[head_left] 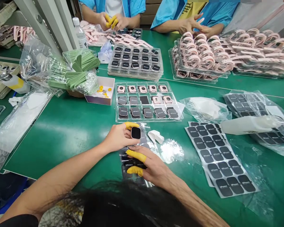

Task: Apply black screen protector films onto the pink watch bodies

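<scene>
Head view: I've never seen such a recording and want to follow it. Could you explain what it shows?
No machine here: one camera, worn on a person's head, looks forward and down. Their left hand holds a square watch body with a dark face; their right hand is close by, over a strip of dark labels. Yellow covers sit on some fingers of both. The green table also bears a clear tray of parts, label sheets and pink straps; two other people are across it.
</scene>
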`<state>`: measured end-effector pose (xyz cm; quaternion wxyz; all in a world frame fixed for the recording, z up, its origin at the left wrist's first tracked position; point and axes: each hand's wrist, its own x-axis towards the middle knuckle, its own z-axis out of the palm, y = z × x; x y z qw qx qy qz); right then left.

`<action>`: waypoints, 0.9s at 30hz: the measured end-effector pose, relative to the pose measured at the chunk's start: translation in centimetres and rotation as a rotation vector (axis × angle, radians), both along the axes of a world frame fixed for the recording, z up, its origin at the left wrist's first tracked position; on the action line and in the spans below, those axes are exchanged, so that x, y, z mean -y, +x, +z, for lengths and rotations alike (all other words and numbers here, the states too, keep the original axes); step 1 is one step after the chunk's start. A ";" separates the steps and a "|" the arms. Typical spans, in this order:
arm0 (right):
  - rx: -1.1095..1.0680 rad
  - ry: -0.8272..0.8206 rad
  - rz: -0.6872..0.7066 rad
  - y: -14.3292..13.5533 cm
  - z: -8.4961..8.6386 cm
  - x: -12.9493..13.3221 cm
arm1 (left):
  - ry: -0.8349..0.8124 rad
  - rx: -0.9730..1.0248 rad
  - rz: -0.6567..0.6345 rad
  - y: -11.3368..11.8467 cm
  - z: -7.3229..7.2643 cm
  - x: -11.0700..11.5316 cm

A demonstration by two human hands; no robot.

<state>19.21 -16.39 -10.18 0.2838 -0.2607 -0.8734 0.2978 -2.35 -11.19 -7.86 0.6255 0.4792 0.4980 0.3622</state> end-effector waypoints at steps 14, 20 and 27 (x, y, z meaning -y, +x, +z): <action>-0.147 0.154 -0.262 -1.0 1.3 0.0 | 0.022 0.025 -0.007 -0.1 -0.1 0.0; -0.232 -0.256 -0.217 1.5 7.5 1.2 | 0.033 -0.031 -0.031 -0.2 -0.2 0.0; -0.263 -0.834 -0.575 0.3 6.9 -6.9 | 0.104 -0.160 -0.093 -0.1 0.7 0.3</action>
